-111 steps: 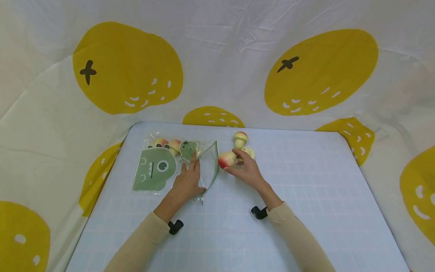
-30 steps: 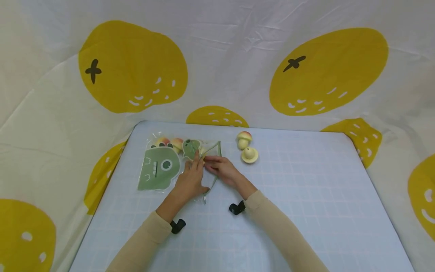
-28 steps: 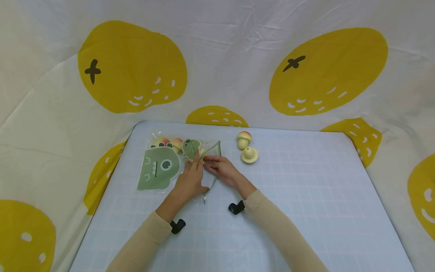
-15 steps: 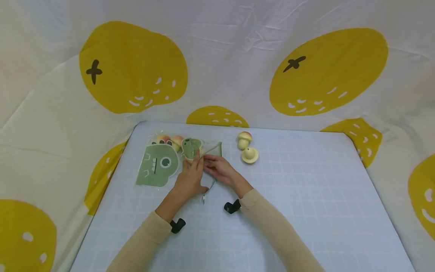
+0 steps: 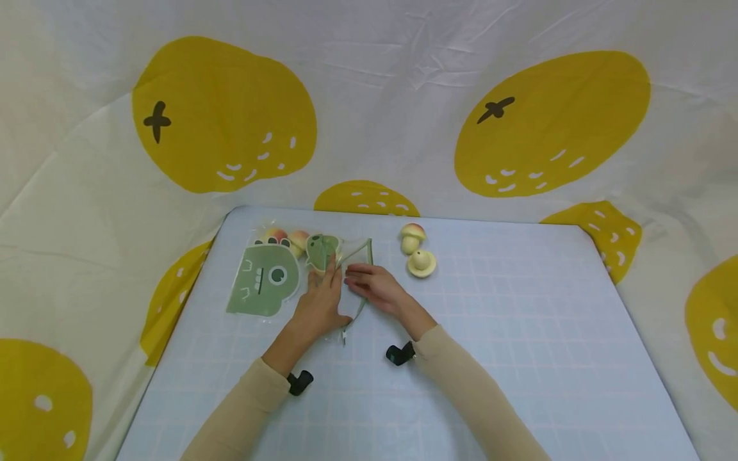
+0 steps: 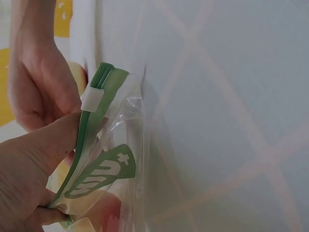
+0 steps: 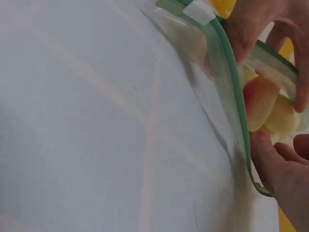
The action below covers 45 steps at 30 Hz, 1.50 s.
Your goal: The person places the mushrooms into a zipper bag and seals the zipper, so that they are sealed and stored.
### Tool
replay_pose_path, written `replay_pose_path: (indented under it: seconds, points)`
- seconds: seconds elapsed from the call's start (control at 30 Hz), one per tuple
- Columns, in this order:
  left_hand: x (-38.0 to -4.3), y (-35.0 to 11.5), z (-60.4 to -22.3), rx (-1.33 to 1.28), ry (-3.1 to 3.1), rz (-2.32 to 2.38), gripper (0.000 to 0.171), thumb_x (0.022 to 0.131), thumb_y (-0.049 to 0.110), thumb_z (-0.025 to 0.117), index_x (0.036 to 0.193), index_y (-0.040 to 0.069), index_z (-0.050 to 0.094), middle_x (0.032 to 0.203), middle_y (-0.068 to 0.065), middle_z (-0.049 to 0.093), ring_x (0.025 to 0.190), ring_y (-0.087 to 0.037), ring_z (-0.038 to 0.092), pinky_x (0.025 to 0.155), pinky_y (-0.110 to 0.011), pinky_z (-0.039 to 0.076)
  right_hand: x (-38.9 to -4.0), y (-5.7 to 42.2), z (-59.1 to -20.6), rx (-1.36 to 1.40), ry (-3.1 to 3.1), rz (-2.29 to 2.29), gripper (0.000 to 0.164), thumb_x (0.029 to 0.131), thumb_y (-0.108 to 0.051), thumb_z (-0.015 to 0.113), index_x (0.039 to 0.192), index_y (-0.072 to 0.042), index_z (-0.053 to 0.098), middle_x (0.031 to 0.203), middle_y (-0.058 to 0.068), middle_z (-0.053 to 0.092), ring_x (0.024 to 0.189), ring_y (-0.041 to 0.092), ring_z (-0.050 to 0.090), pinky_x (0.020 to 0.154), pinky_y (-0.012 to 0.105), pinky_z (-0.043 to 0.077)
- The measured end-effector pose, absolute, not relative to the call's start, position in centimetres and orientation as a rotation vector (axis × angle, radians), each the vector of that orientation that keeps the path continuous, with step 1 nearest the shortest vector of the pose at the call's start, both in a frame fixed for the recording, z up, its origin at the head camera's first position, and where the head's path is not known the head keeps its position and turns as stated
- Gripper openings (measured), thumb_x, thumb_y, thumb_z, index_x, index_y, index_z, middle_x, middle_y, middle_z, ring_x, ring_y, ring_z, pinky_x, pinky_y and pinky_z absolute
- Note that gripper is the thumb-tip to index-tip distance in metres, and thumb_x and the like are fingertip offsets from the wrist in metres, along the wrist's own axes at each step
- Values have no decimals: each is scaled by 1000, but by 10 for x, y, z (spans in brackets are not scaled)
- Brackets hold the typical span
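A clear zip bag [image 5: 262, 282] printed with a green dinosaur lies at the table's back left, toy mushrooms [image 5: 298, 242] inside. My left hand [image 5: 319, 307] spreads its mouth, thumb and fingers wide apart along the green zip edge [image 7: 240, 96]. My right hand [image 5: 377, 288] reaches into the mouth with fingers extended, palm sideways. In the right wrist view, a red-and-yellow toy mushroom [image 7: 260, 102] sits just inside the bag, beside my right thumb [image 7: 264, 152]. The white slider [image 6: 91, 99] is at one end of the zip.
Right of the bag, a toy mushroom [image 5: 412, 238] with a reddish cap lies near an upturned mushroom [image 5: 422, 263], stem up. A pale blue checked cloth [image 5: 519, 333] covers the table. A white curtain with yellow fruit prints [image 5: 380, 96] hangs behind.
My right hand has carried a mushroom leftward from beside the other two into the bag's mouth. Since then its fingers have drawn back slightly. My left hand has stayed at the mouth.
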State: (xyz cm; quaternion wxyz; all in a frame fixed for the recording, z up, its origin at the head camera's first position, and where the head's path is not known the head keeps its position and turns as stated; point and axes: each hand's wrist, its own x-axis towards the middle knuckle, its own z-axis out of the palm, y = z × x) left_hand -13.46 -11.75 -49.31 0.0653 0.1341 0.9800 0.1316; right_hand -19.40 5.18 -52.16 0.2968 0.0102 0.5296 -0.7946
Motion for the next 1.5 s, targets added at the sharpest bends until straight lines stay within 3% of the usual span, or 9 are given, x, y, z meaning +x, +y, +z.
replay_pose_path:
  seconds: [0.37, 0.6, 0.77, 0.9, 1.13, 1.5]
  points:
    - [-135, -117, -490, 401, 2943, 430, 120, 71, 42, 91, 157, -2, 20, 167, -13, -5, 135, -64, 23, 75, -55, 56, -177, 111, -495, -205, 1653, -2115, 41, 104, 1, 46, 144, 13, 41, 144, 36, 42, 128, 41, 51, 104, 41, 44]
    - [-135, -119, -493, 424, 2956, 432, 121, 70, 42, 91, 157, -3, 20, 167, -14, -4, 134, -64, 24, 75, -55, 57, -167, 145, -478, -267, 2016, -2029, 37, 102, -3, 54, 139, 5, 53, 135, 24, 56, 118, 37, 59, 95, 35, 51]
    - [-134, -119, -493, 419, 2946, 440, 120, 71, 41, 91, 157, -3, 20, 167, -14, -4, 135, -64, 22, 74, -55, 57, -164, 167, -477, -266, 2231, -1987, 38, 100, -6, 61, 136, 4, 56, 136, 25, 55, 118, 38, 58, 91, 35, 53]
    - [-134, -119, -493, 419, 2940, 437, 120, 71, 42, 91, 157, -3, 20, 167, -14, -5, 135, -64, 22, 73, -53, 57, -167, 184, -482, -226, 2441, -1885, 39, 98, -9, 65, 135, 1, 58, 135, 20, 57, 116, 35, 58, 88, 28, 52]
    - [-135, -120, -494, 423, 2937, 425, 120, 71, 43, 91, 157, -3, 20, 167, -14, -6, 135, -64, 22, 71, -52, 57, -174, 199, -493, -115, 2638, -1758, 41, 96, -8, 68, 136, -4, 59, 130, 19, 54, 112, 34, 60, 92, 46, 50]
    - [-133, -118, -489, 424, 2924, 432, 119, 72, 42, 91, 157, -3, 21, 166, -14, -5, 135, -64, 23, 73, -53, 57, -188, 205, -512, -90, 2626, -1685, 56, 92, -8, 72, 142, 1, 50, 137, 26, 42, 121, 43, 51, 96, 51, 47]
